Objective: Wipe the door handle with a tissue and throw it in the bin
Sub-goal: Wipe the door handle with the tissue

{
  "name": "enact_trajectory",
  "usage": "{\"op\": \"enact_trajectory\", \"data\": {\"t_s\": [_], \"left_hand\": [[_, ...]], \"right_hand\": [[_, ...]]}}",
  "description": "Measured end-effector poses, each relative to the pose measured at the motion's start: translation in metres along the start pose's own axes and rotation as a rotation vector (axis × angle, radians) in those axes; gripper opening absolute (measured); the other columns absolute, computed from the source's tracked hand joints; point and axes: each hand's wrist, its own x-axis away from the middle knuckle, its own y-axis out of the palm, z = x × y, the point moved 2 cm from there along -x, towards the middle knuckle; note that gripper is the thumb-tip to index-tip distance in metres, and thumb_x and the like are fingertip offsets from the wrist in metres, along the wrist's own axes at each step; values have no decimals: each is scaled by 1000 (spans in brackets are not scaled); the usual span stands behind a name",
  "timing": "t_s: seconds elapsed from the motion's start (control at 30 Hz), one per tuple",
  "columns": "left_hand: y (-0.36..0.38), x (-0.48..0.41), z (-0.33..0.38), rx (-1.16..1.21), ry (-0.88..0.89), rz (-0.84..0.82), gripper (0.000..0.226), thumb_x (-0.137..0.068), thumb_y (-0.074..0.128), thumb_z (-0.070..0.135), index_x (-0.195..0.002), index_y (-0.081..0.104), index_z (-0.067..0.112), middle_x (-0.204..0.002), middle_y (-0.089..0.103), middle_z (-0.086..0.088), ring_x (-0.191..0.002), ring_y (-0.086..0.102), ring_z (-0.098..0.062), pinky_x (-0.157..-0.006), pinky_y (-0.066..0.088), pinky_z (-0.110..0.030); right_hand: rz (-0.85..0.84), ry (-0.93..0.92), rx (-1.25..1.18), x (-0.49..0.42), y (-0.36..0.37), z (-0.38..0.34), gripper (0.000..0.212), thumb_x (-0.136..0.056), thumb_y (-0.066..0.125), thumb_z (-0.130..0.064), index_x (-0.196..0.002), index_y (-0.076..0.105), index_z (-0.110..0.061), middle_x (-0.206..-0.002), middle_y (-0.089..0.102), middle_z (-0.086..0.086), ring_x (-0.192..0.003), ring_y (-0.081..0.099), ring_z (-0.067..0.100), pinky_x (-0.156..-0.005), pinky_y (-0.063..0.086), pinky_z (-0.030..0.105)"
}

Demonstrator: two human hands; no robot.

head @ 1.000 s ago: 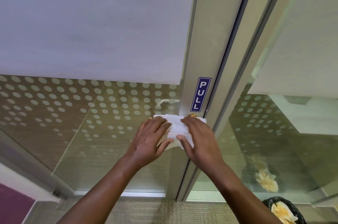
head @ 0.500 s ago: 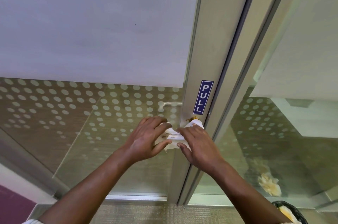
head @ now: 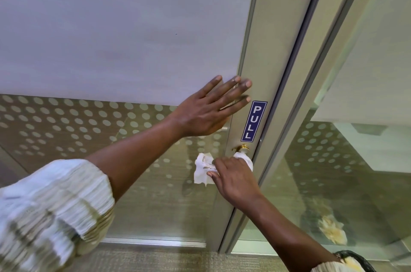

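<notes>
Frosted, dotted glass is filling the view. One left hand (head: 206, 113) is lying flat against the door, fingers spread, likely steadying it. Lower right, one right hand (head: 233, 179) is pinching one tissue (head: 202, 170) around the single brass door handle (head: 242, 149), wiping; the bin (head: 358, 260) is waiting far right.

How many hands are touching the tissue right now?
1. The right hand presses the tissue onto the door handle. The left hand is higher up, fingers spread flat against the door, off the tissue.
</notes>
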Motion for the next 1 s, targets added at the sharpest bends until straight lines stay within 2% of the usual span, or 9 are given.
{"op": "enact_trajectory", "data": {"t_s": [0.17, 0.3, 0.37, 0.47, 0.53, 0.67, 0.83, 0.9, 1.0], "left_hand": [[10, 1, -2, -90, 29, 2, 62, -106, 45, 32, -164, 33, 12, -168, 30, -18, -157, 26, -38, -127, 15, -55], [13, 1, -2, -121, 30, 10, 64, -105, 45, 34, -164, 33, 12, -169, 29, -18, -156, 26, -37, -127, 15, -55], [13, 1, -2, -130, 33, 15, 64, -105, 44, 34, -164, 32, 12, -169, 28, -18, -157, 26, -37, -128, 13, -55], [13, 2, -2, -138, 40, 17, 66, -104, 45, 35, -164, 30, 12, -169, 28, -17, -157, 25, -37, -128, 13, -56], [13, 1, -2, -132, 41, 18, 66, -104, 45, 35, -164, 30, 12, -169, 27, -17, -157, 25, -37, -127, 14, -55], [13, 2, -3, -128, 46, 22, 67, -104, 46, 36, -165, 29, 12, -170, 27, -17, -157, 24, -37, -128, 13, -55], [12, 2, -5, -108, 49, 28, 66, -105, 45, 35, -165, 28, 11, -170, 26, -18, -158, 23, -37, -128, 10, -54], [12, 2, -5, -104, 54, 31, 66, -106, 44, 35, -165, 28, 11, -170, 26, -18, -158, 22, -37, -128, 10, -54], [12, 2, -5, -103, 54, 35, 65, -106, 44, 34, -165, 28, 11, -170, 25, -18, -158, 22, -37, -129, 7, -54]], "right_hand": [[34, 85, 124, -9, 9, -16, 38, -101, 38, -46, -92, 59, -16, -77, 61, 5, -66, 54, 29, -64, 41, 40], [-105, 303, 188, -38, 15, -52, 43, -94, 35, -43, -74, 60, -15, -57, 58, 5, -47, 54, 25, -52, 36, 32], [-189, 449, 171, -53, 13, -59, 44, -96, 32, -41, -74, 60, -15, -57, 60, 4, -46, 57, 23, -58, 39, 30], [-279, 610, 39, -65, 17, -56, 32, -102, 33, -35, -86, 56, -20, -77, 71, 1, -67, 65, 25, -74, 46, 35], [-244, 535, -10, -66, 19, -54, 23, -101, 37, -28, -90, 55, -19, -80, 71, 3, -73, 69, 29, -65, 44, 33], [-89, 186, 70, -52, 16, -48, 20, -99, 48, -29, -95, 59, -13, -65, 64, 6, -49, 57, 27, -43, 29, 29], [0, -26, 104, -6, 18, -16, 46, -102, 46, -34, -142, 47, -11, -100, 65, 6, -82, 59, 25, -71, 50, 39], [-11, -54, 160, 3, 14, 2, 38, -102, 43, -38, -134, 49, -17, -97, 63, 4, -80, 56, 24, -72, 46, 38], [4, -32, 161, -4, 8, 5, 33, -101, 41, -48, -96, 56, -19, -81, 61, 2, -67, 54, 23, -62, 43, 37]]}}
